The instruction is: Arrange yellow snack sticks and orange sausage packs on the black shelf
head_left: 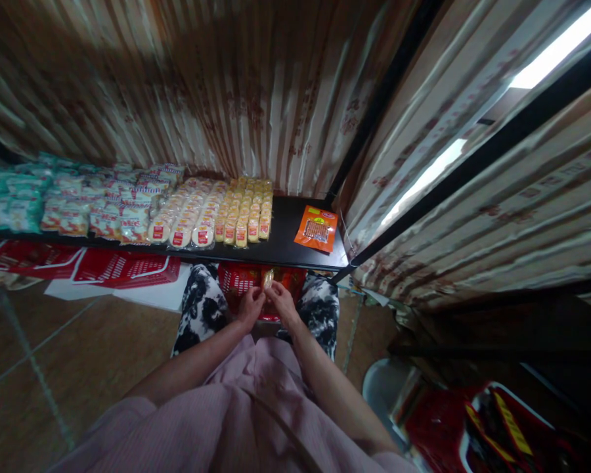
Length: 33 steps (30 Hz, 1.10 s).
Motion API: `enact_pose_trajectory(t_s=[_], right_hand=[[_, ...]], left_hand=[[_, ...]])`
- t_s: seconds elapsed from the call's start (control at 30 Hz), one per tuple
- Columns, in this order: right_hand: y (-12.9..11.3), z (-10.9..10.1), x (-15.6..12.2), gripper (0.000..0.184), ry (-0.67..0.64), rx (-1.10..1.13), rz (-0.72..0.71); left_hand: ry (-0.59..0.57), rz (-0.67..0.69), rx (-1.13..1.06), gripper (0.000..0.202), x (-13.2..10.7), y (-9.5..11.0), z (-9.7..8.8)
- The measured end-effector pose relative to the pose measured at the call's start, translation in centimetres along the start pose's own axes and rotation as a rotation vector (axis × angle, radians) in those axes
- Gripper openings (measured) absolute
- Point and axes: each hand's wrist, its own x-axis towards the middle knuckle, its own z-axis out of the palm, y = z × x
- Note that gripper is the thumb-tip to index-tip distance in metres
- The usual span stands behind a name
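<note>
Both hands meet low over a red basket (236, 279) between my knees. A small yellow wrapped snack (268, 277) sticks up from the fingers of my right hand (282, 302), which pinch its lower end. My left hand (251, 306) is closed close beside it, fingertips drawn together; what they grip is too small to make out. What lies inside the basket is dark and partly hidden by the hands. Just beyond, on a black shelf (285, 246), stand rows of similar yellow wrapped snacks (242, 213).
Left along the shelf are round white packaged cakes (180, 230), white-and-red packets (73, 217) and green packets (24, 213). An orange packet (317, 228) lies at its right end. Red baskets (123, 268) sit under the shelf. Pleated curtains (256, 98) hang behind; a black post (384, 98) rises right.
</note>
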Motion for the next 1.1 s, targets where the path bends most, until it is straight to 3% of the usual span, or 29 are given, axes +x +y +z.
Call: enact_pose_trajectory(t_s=[0.43, 0.7, 0.87, 1.1], right_hand=[[-0.1, -1.0, 0.3, 0.035, 0.04, -0.013, -0.067], [-1.0, -1.2, -0.2, 0.033, -0.012, -0.062, -0.181], [-0.8, -1.2, 0.7, 0.035, -0.016, -0.085, -0.181], [-1.0, -1.2, 1.7, 0.031, -0.047, -0.245, -0.266]], left_hand=[[0.011, -0.171, -0.225, 0.021, 0.3, 0.8, 0.8], [0.074, -0.276, -0.471, 0.017, 0.7, 0.6, 1.3], [0.149, -0.339, -0.573, 0.011, 1.4, 0.5, 1.6], [0.203, -0.316, -0.635, 0.015, 1.8, 0.6, 1.7]])
